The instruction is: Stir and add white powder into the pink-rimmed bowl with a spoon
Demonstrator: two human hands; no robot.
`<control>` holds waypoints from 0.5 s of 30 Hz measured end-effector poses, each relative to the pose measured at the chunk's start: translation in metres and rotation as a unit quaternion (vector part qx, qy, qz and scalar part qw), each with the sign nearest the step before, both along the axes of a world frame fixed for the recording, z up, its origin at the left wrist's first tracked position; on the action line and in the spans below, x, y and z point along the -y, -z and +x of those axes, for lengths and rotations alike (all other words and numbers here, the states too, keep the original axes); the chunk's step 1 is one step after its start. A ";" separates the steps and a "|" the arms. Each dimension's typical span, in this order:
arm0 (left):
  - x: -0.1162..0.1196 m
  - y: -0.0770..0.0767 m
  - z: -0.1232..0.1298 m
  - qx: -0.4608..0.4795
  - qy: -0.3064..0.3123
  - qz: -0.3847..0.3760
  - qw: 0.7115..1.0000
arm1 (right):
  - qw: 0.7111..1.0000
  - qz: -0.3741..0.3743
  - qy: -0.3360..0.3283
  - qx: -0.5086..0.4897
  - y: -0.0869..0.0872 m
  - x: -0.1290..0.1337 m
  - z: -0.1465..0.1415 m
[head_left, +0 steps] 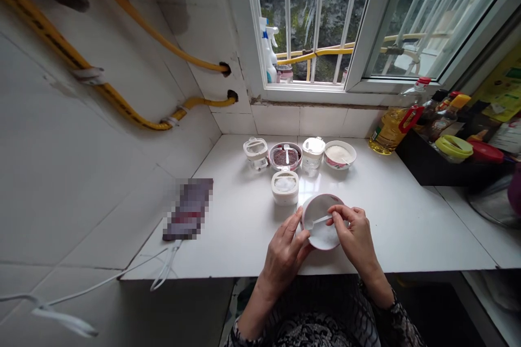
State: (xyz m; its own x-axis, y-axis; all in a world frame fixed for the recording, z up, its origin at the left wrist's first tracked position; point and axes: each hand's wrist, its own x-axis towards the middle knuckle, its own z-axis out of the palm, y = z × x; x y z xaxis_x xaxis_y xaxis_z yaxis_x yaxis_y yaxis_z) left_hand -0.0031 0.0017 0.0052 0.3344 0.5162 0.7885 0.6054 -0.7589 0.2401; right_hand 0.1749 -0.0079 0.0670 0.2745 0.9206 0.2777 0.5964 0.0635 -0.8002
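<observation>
Near the counter's front edge, my left hand [283, 252] grips the left rim of a white bowl [325, 239], which is tilted toward me. White grains or powder seem to lie in the bowl, too pale to make out well. Pinched in my right hand [355, 236] is a small white plastic spoon [321, 221], its tip inside the bowl. Just behind the bowl stands an open-topped seasoning jar [285, 188] with white contents. Farther back are a clear-sided jar [255, 154], a bowl of dark red stuff [279, 160] with a white spoon, another lidded jar [312, 154] and a bowl of white grains [341, 153].
A blurred-out phone-like slab [189, 209] lies at the left wall, with a white cable [166, 268] hanging over the edge. At the right stand an oil bottle [391, 124] and a black box [419, 160] of sauce bottles. A barred window [313, 21] is behind.
</observation>
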 end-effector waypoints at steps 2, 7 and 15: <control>0.000 0.001 0.000 0.001 -0.002 -0.001 1.000 | 1.000 0.027 0.000 -0.015 0.002 -0.002 -0.001; -0.001 0.001 -0.001 0.003 -0.002 -0.004 1.000 | 0.997 0.047 -0.001 -0.054 0.001 -0.002 0.004; 0.000 0.000 -0.003 0.044 0.008 -0.082 0.996 | 0.982 0.005 -0.001 -0.189 -0.005 -0.001 0.018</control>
State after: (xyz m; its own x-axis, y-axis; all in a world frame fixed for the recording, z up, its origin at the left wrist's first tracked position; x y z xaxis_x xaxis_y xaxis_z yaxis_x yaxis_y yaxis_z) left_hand -0.0059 0.0020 0.0050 0.2758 0.6363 0.7205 0.5651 -0.7137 0.4140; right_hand 0.1928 -0.0073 0.0720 0.3580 0.9190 0.1650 0.2562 0.0733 -0.9638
